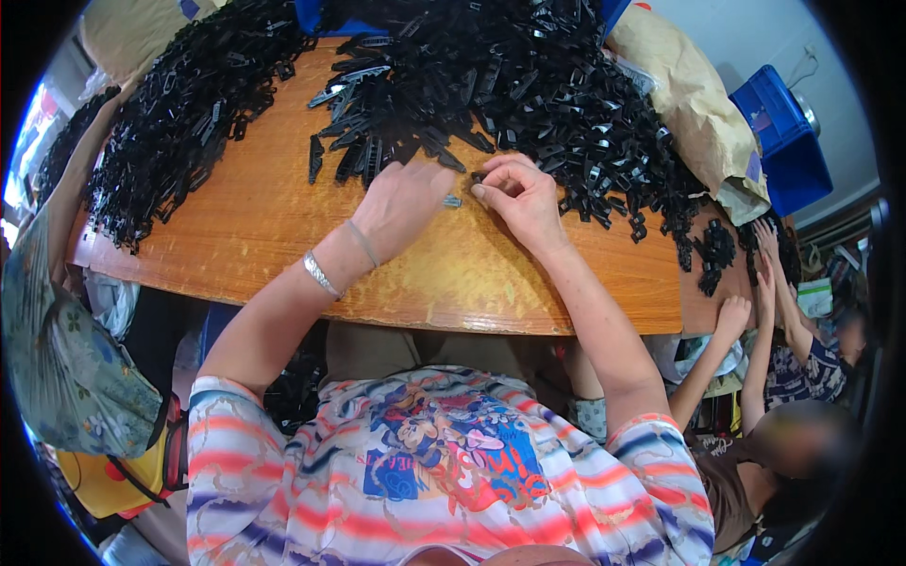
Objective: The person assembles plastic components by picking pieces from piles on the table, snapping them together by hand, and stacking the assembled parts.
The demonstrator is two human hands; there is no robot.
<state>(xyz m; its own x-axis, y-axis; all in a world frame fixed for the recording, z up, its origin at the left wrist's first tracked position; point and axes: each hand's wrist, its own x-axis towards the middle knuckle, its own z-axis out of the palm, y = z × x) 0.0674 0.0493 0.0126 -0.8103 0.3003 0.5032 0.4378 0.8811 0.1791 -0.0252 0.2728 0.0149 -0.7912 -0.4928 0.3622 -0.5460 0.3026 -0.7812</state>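
My left hand [408, 203], seen from the back and slightly blurred, is low over the wooden table at the front edge of a pile of black plastic clip-like pieces [373, 118]. Its fingertips are hidden, so I cannot make out whether they grip anything. Close by its thumb side is a small shiny grey piece [453, 201]. Thumb and index finger of my right hand [528, 203] are pinched together on a small black plastic piece [478, 177]. To the right of that hand spreads a heap of small, blocky black plastic parts [604, 141].
Another long black heap [189, 132] covers the table's left side, with a person's arm [90, 160] beside it. Paper sacks [684, 85] and blue bins [779, 132] stand at the right. Other people's hands [733, 316] work at the right end. The table edge [453, 325] curves before me.
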